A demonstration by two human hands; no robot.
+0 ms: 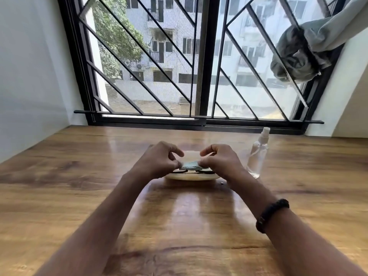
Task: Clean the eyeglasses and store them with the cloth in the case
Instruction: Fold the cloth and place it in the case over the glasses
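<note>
Two hands meet over the open, cream-coloured glasses case [192, 177] at the middle of the wooden table [79, 186]: the left hand [159, 159] and the right hand [220, 162] each pinch one end of a small folded grey-green cleaning cloth [190, 165], thumbs and fingertips closed on it. The cloth's long axis runs left to right, in line with the case below it. The dark-framed eyeglasses [191, 171] already lie in the case, directly under the cloth, their frame also running left to right. Whether the cloth touches the glasses cannot be told. Both hands sit about equally near, so the coming move looks like a straight lowering of the cloth onto the glasses, then shutting the lid. A clear spray bottle [257, 154] stands just right of the right hand, near enough to be knocked.
</note>
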